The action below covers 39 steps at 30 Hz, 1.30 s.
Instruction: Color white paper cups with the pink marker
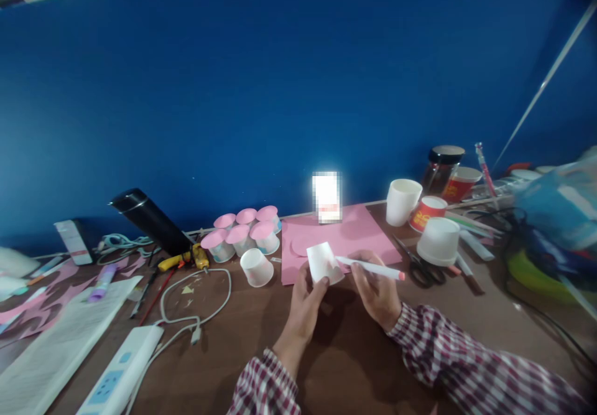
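A small white paper cup [321, 262] is gripped in my left hand [305, 303], tilted, with the thumb on its near side. My right hand [375, 287] holds a white marker [380, 270] with a pink-red end pointing right; its other end is at the cup's right side. Pink paper sheets [368, 231] lie on the table behind both hands. Left of the sheets sits another white cup [256, 268], and several cups with pink tops [239, 234] are grouped behind it.
Black scissors [420, 269], white cups [438, 241], a red cup [428, 211] and a jar [441, 169] are at the right. A bright phone [327, 196] stands behind the sheets. Leftward are a black bottle [149, 219], cables, a power strip [121, 371] and papers [69, 346].
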Each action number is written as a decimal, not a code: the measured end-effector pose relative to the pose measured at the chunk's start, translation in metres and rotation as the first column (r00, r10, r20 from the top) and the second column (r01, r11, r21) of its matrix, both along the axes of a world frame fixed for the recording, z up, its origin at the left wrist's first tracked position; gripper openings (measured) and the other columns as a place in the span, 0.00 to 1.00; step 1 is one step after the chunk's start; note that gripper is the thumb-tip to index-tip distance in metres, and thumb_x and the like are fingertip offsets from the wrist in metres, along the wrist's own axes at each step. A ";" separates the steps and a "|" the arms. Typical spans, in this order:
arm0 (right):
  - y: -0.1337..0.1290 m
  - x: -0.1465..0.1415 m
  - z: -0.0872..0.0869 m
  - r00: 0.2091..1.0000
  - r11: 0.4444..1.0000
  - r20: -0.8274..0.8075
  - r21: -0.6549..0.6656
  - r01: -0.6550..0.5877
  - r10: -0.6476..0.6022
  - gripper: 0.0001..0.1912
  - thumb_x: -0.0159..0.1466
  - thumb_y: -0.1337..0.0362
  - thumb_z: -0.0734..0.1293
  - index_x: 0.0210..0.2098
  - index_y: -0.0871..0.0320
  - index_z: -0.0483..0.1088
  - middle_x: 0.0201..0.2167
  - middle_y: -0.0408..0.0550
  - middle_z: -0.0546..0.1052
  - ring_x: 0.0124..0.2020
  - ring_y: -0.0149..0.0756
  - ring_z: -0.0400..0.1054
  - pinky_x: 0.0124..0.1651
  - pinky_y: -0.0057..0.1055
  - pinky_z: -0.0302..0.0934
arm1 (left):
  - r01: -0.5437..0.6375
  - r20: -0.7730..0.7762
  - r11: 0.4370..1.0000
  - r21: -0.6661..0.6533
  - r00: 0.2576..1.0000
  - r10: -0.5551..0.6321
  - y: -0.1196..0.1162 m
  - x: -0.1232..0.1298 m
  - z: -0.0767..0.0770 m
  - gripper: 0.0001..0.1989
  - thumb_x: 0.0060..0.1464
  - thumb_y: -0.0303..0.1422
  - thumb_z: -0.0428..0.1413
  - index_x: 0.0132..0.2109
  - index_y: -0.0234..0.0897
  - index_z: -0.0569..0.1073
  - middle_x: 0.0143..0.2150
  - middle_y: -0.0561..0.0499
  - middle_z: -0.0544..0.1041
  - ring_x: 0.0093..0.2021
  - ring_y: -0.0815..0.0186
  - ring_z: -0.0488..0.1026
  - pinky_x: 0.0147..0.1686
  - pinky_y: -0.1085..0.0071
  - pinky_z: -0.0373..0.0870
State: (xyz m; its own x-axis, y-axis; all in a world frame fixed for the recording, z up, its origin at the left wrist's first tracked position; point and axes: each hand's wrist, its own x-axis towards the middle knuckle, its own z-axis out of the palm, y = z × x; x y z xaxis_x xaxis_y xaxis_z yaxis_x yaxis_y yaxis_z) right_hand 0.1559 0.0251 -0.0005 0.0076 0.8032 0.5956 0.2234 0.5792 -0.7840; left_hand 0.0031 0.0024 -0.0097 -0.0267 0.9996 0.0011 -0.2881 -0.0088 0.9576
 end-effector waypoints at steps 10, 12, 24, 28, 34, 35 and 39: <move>-0.002 -0.001 -0.006 0.999 0.994 -0.016 -0.097 -0.052 0.051 0.08 0.68 0.61 0.59 0.41 0.56 0.67 0.33 0.47 0.75 0.32 0.36 0.72 0.35 0.29 0.69 | -0.018 -0.139 0.999 0.050 0.990 0.025 -0.001 0.001 0.002 0.24 0.54 0.37 0.58 0.56 0.37 0.66 0.52 0.45 0.75 0.53 0.59 0.71 0.54 0.63 0.64; -0.002 -0.002 -0.007 0.998 0.994 -0.010 -0.094 -0.056 0.056 0.08 0.68 0.60 0.60 0.41 0.56 0.67 0.33 0.47 0.75 0.33 0.36 0.72 0.35 0.30 0.69 | -0.010 -0.132 0.998 0.054 0.991 0.017 -0.001 0.001 0.002 0.24 0.54 0.37 0.58 0.57 0.37 0.65 0.53 0.45 0.75 0.53 0.58 0.71 0.55 0.63 0.65; -0.003 -0.002 -0.007 0.996 0.989 -0.023 -0.120 -0.088 0.086 0.08 0.68 0.60 0.60 0.41 0.55 0.67 0.33 0.48 0.76 0.33 0.36 0.73 0.35 0.29 0.69 | -0.018 -0.240 0.996 0.085 0.970 0.038 -0.001 -0.001 0.001 0.23 0.55 0.37 0.57 0.56 0.37 0.67 0.51 0.45 0.75 0.51 0.58 0.70 0.53 0.62 0.64; -0.003 -0.002 -0.007 0.997 0.991 -0.011 -0.102 -0.081 0.081 0.08 0.68 0.60 0.60 0.41 0.56 0.68 0.33 0.48 0.76 0.33 0.36 0.73 0.35 0.29 0.69 | -0.017 -0.249 0.996 0.087 0.968 0.039 -0.001 -0.001 0.002 0.22 0.55 0.37 0.56 0.55 0.36 0.67 0.50 0.45 0.75 0.50 0.59 0.71 0.52 0.63 0.65; -0.003 -0.003 -0.007 0.995 0.989 -0.033 -0.114 -0.094 0.091 0.08 0.68 0.60 0.60 0.42 0.55 0.68 0.34 0.49 0.77 0.34 0.37 0.74 0.35 0.30 0.71 | -0.029 -0.241 0.996 0.079 0.969 0.047 -0.002 -0.001 0.003 0.21 0.54 0.37 0.57 0.55 0.37 0.68 0.50 0.45 0.75 0.50 0.59 0.71 0.52 0.64 0.65; -0.003 -0.003 -0.007 0.995 0.989 -0.035 -0.115 -0.094 0.091 0.08 0.68 0.60 0.60 0.42 0.55 0.68 0.34 0.49 0.77 0.34 0.36 0.74 0.35 0.30 0.71 | -0.027 -0.238 0.997 0.076 0.970 0.044 -0.002 -0.001 0.003 0.21 0.54 0.37 0.57 0.55 0.37 0.68 0.50 0.45 0.75 0.50 0.59 0.71 0.52 0.64 0.65; -0.003 -0.003 -0.007 0.996 0.989 -0.030 -0.120 -0.091 0.088 0.09 0.68 0.59 0.60 0.42 0.56 0.68 0.34 0.49 0.77 0.34 0.37 0.74 0.36 0.30 0.71 | -0.023 -0.238 0.997 0.079 0.970 0.042 -0.001 -0.001 0.003 0.21 0.54 0.37 0.57 0.54 0.36 0.68 0.50 0.45 0.75 0.50 0.59 0.71 0.52 0.64 0.65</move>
State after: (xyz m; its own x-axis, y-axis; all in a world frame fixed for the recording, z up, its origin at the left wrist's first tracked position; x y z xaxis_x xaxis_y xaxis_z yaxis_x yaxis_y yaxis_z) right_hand 0.1527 0.0218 -0.0071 -0.0539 0.8674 0.4947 0.1552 0.4967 -0.8540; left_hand 0.0025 0.0010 -0.0066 -0.0490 0.9950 0.0868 -0.0494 -0.0892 0.9948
